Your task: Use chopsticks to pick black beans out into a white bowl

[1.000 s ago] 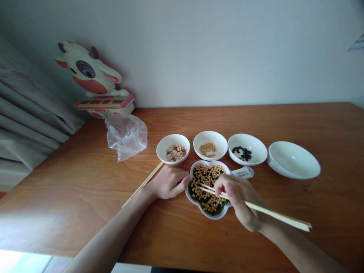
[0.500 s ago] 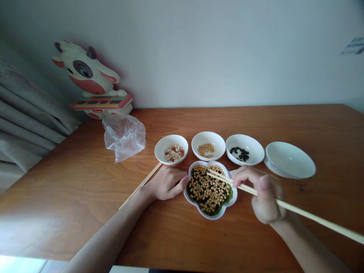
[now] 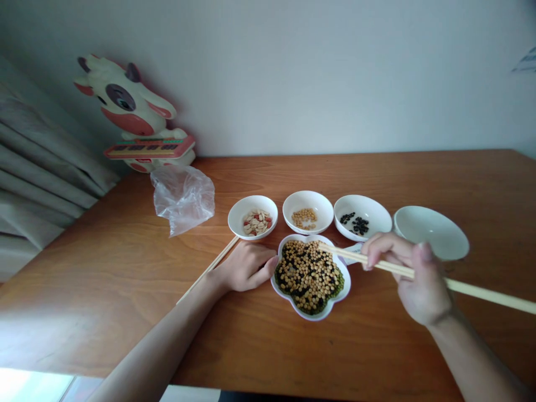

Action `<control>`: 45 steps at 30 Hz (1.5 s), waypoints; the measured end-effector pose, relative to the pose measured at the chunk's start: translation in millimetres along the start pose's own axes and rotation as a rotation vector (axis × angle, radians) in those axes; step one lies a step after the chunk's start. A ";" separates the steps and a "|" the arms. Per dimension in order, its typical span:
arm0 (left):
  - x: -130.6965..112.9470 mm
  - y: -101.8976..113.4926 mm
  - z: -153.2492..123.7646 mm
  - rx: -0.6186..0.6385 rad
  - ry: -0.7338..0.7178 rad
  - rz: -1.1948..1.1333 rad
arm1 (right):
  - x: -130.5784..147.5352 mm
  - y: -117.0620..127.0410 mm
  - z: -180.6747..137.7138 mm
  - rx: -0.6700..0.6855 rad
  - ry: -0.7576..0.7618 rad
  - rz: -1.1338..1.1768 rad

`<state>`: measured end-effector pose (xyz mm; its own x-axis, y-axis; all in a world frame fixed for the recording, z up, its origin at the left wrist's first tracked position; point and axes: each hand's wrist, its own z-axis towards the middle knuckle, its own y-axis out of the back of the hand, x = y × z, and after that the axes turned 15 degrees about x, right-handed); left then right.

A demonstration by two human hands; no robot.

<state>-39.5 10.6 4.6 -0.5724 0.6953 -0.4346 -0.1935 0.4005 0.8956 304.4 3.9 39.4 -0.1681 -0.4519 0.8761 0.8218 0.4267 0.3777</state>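
A flower-shaped white dish point(image 3: 341, 291) full of mixed yellow, black and green beans sits in front of me. My left hand point(image 3: 245, 267) rests on the table with its fingers curled against the dish's left rim. My right hand point(image 3: 412, 276) is closed on a pair of wooden chopsticks point(image 3: 460, 286), whose tips hover over the dish's upper right edge. Behind the dish stand three small white bowls: one with peanuts point(image 3: 253, 216), one with yellow beans point(image 3: 308, 212), one with black beans point(image 3: 362, 216).
An empty white bowl point(image 3: 431, 239) stands at the right. A second pair of chopsticks point(image 3: 209, 269) lies on the wooden table point(image 3: 125, 268) by my left wrist. A crumpled clear plastic bag point(image 3: 183, 196) and a cow-shaped toy point(image 3: 134, 120) sit at the back left, near the wall.
My right hand has drawn back to the right with the chopsticks. Their tips moved from the middle of the mixed beans to the dish's upper right edge. My left hand stayed put.
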 end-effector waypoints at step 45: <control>2.6 -4.1 -0.6 0.008 0.019 -0.017 | 7.2 -41.0 3.1 0.395 -0.118 0.018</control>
<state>-40.7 10.4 -0.1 -0.5838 0.6770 -0.4481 -0.1973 0.4171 0.8872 267.9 -14.4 31.1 -0.2357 -0.3583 0.9034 0.5570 0.7119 0.4277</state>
